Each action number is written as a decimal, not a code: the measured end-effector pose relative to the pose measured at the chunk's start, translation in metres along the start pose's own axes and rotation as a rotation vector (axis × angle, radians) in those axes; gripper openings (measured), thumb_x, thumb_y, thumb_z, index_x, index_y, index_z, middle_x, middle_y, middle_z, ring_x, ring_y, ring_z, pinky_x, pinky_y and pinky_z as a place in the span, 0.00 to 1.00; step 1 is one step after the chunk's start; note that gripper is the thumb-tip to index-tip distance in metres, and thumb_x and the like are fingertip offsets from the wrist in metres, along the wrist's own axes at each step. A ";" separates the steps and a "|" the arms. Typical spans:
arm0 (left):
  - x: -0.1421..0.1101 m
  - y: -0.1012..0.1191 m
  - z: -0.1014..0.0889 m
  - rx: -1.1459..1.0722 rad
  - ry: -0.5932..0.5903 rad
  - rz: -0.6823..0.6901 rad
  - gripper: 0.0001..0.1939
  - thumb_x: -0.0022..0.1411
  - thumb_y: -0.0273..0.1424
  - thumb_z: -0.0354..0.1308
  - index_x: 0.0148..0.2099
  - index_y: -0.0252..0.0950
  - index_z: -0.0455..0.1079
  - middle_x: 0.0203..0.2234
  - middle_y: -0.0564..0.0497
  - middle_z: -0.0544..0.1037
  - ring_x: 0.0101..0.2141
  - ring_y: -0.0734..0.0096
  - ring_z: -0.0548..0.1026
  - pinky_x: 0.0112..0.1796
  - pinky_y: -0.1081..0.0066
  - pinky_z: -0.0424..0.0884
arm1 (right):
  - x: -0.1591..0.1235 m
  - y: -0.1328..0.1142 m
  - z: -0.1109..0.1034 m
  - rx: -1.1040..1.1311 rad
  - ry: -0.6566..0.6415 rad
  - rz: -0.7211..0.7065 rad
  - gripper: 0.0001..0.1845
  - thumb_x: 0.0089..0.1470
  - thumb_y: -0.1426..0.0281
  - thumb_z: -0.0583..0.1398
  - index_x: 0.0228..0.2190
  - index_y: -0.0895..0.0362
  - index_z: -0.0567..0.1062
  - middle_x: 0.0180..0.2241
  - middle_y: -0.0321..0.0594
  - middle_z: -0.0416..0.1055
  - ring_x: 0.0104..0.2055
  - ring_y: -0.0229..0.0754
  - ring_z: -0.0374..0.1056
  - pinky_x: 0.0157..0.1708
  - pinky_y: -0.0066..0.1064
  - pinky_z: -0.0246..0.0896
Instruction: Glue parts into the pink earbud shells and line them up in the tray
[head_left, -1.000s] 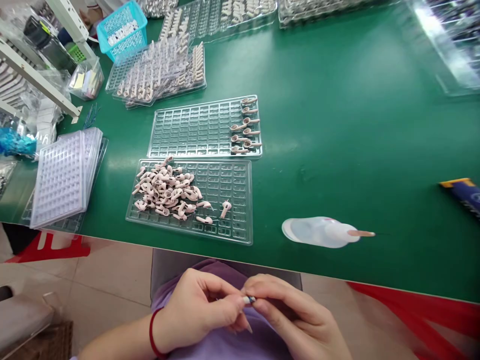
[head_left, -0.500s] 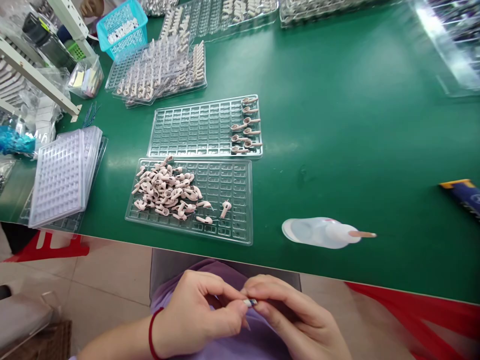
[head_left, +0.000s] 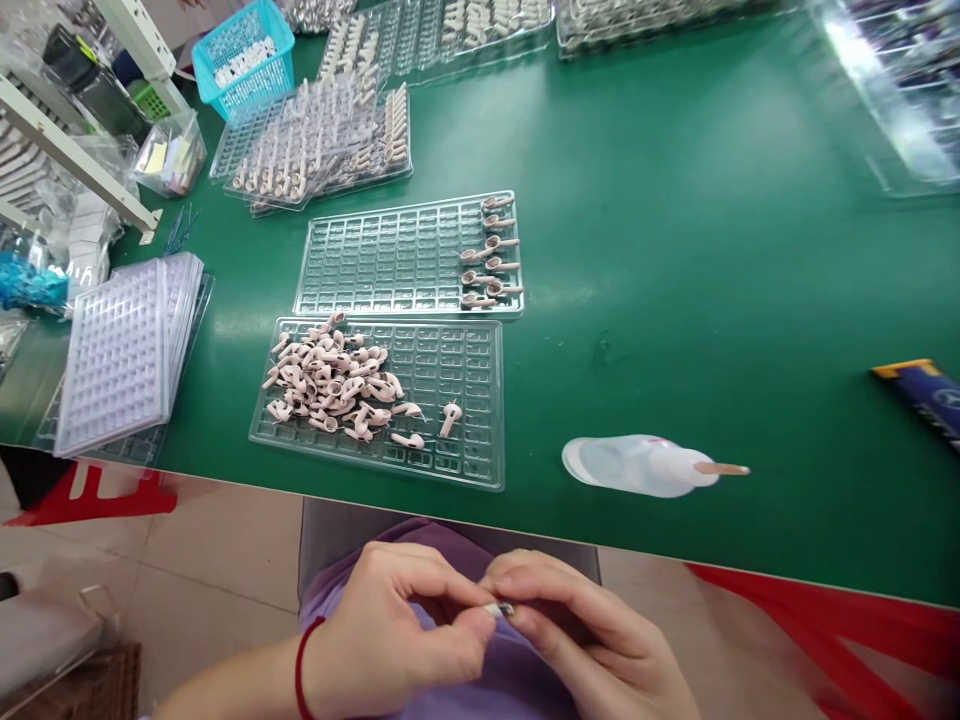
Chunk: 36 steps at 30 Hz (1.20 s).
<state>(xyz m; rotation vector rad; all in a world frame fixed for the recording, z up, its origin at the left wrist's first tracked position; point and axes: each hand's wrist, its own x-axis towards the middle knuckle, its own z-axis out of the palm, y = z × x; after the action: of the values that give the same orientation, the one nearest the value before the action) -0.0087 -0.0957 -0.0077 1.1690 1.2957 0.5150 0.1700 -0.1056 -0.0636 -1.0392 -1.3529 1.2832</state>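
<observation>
Both my hands are low, over my lap below the table's front edge. My left hand (head_left: 397, 630) and my right hand (head_left: 585, 640) meet fingertip to fingertip and pinch one tiny whitish part (head_left: 501, 608) between them. On the green table ahead, a clear tray (head_left: 465, 440) holds a loose heap of pink earbud shells (head_left: 330, 380). Behind it a second clear tray (head_left: 375, 260) has a few pink shells (head_left: 491, 250) set in its right-hand pockets.
A clear squeeze bottle (head_left: 637, 465) with a pink nozzle lies on its side at the right. A stack of empty trays (head_left: 124, 350) sits at the left. Filled trays (head_left: 315, 140) and a blue basket (head_left: 244, 55) stand farther back. A dark blue-and-yellow package (head_left: 919, 390) lies at the far right.
My hands have barely shifted; the fingers keep working the tiny part and have sunk slightly lower in view.
</observation>
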 end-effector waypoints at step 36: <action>0.004 0.002 0.003 0.102 0.041 0.156 0.06 0.57 0.25 0.57 0.30 0.32 0.74 0.21 0.52 0.75 0.22 0.77 0.67 0.25 0.78 0.61 | 0.004 -0.003 -0.004 -0.064 -0.079 -0.106 0.08 0.59 0.73 0.60 0.39 0.51 0.76 0.33 0.39 0.78 0.36 0.39 0.77 0.36 0.22 0.74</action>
<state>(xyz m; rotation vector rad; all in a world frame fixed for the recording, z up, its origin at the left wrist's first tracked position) -0.0040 -0.0925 -0.0088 1.3581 1.2840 0.5944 0.1729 -0.1009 -0.0599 -0.9553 -1.4974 1.2198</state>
